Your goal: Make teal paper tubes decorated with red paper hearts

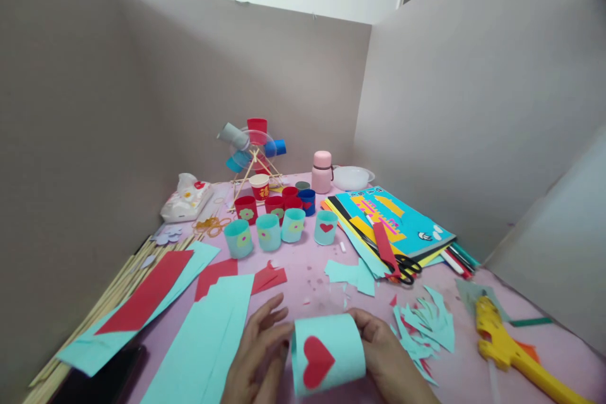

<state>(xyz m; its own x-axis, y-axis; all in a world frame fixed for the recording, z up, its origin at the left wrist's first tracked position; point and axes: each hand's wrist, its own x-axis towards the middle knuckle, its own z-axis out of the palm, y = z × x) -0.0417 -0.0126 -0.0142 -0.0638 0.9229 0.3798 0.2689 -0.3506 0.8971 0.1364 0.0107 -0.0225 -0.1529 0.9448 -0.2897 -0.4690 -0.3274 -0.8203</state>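
A light turquoise paper ring (348, 347) with a red heart (318, 362) on its side lies sideways between my hands, near the front of the table. My right hand (383, 353) grips its right end, with the fingers partly hidden behind the paper. My left hand (262, 353) is at the ring's left rim, its fingers apart and the fingertips close to or touching the edge. Just left of that hand lie long turquoise paper strips (199, 341). Red paper pieces (269, 278) lie beyond it.
Several turquoise paper cups (239, 238) and red ones stand mid-table, before a stick-framed wheel model (255, 151). Paper scraps (426, 328), a yellow glue gun (509, 344), black scissors (406, 268) and a blue folder (402, 218) are on the right. Wooden sticks (95, 322) line the left. Grey panels surround the table.
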